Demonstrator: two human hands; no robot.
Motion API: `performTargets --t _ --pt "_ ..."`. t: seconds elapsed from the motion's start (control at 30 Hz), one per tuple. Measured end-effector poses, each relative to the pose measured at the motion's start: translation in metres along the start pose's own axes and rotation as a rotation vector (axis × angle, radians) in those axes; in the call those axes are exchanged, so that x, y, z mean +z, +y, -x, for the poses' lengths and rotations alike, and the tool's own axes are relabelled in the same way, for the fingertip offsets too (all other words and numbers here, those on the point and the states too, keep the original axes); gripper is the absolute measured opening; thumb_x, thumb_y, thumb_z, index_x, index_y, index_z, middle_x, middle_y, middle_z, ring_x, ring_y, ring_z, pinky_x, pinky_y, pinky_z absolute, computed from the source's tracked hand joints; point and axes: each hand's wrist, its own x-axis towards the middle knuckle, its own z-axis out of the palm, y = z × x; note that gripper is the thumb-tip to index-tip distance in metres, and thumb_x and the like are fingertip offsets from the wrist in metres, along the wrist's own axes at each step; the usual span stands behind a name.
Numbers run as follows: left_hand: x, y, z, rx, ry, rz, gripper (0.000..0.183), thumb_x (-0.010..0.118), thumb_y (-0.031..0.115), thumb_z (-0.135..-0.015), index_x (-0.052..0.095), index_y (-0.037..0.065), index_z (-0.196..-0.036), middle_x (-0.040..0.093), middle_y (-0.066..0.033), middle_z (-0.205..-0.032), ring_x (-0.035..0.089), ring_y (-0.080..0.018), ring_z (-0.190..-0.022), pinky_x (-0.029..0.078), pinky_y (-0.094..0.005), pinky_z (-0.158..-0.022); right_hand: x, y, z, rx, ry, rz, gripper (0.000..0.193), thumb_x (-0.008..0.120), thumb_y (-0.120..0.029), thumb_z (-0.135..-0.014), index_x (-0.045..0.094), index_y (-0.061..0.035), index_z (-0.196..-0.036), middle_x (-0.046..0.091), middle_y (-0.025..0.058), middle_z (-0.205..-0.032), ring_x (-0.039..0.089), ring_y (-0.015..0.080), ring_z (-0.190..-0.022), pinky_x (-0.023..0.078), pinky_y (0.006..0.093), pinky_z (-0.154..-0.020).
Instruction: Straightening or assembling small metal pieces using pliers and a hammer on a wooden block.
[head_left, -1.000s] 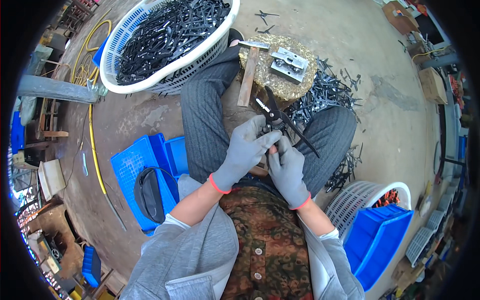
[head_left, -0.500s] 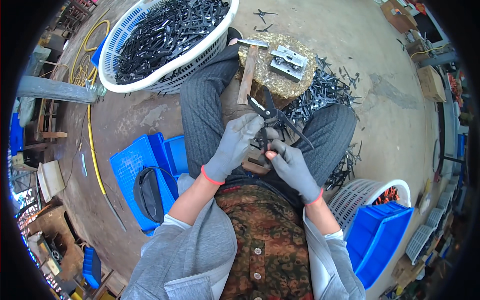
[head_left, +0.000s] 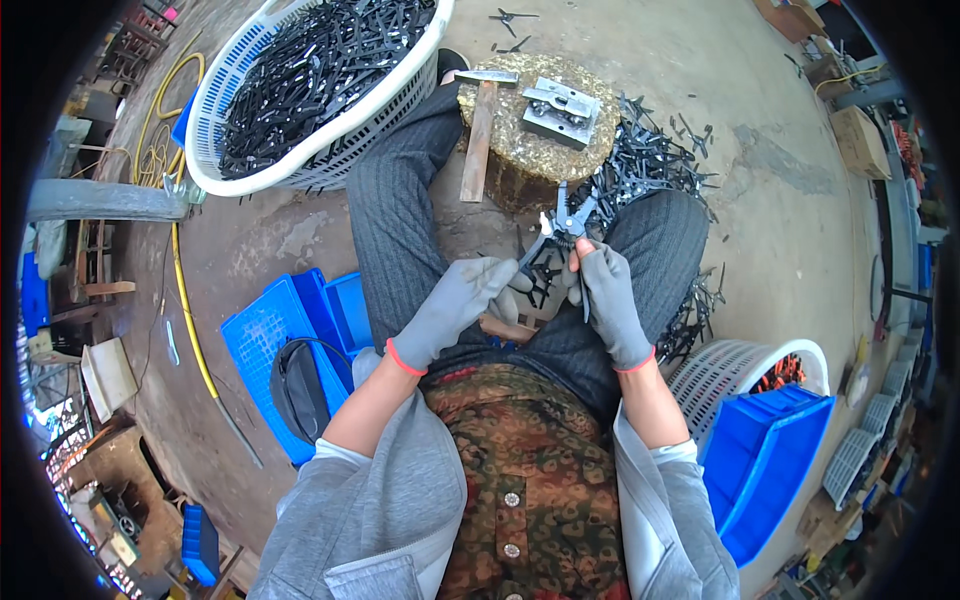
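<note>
A pair of dark spring pliers [head_left: 571, 222] is held between my hands with its jaws toward the stump and its handles spread. My right hand [head_left: 612, 305], in a grey glove, is closed on the right handle, its thumb near the pivot. My left hand [head_left: 462, 302], gloved alike, has its fingers pinched at the end of the left handle. Beyond the pliers stands a round wooden stump [head_left: 520, 160]. A hammer [head_left: 480, 140] with a wooden handle and a metal block fixture [head_left: 562, 112] rest on its top.
A white basket [head_left: 330, 165] full of dark plier parts stands at far left. More parts [head_left: 650, 160] are heaped on the floor right of the stump. Blue crates [head_left: 270, 335] lie left of me; a white basket [head_left: 690, 380] and a blue bin [head_left: 765, 460] stand at right.
The pliers have moved right and turned, their handles now wider apart. My right hand has shifted up along its handle toward the pivot; my left hand has moved slightly down and left.
</note>
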Motion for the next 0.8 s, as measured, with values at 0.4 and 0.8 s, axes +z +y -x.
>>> performTargets --t 0.4,0.8 --pt "0.010 -0.025 0.003 -0.086 -0.020 0.051 0.039 0.043 0.030 -0.098 0.059 -0.003 -0.085 0.059 -0.0062 -0.062 0.056 -0.0122 -0.054 0.045 -0.0240 -0.055 0.020 0.001 0.017 0.158 -0.504 -0.795 0.060 0.032 -0.046 -0.098 0.036 0.0025 -0.133 0.049 0.0180 -0.127 0.050 0.0264 -0.116 0.037 0.0395 -0.100" --pt "0.005 -0.004 0.010 -0.119 -0.098 -0.229 0.040 0.043 0.033 -0.096 0.061 -0.002 -0.086 0.063 -0.0069 -0.065 0.056 -0.0107 -0.061 0.043 -0.0243 -0.061 0.013 -0.008 0.016 0.050 -0.407 -0.293 0.040 0.041 -0.033 -0.098 0.051 0.0014 -0.116 0.050 0.0031 -0.080 0.048 0.0115 -0.071 0.043 0.0264 -0.070"
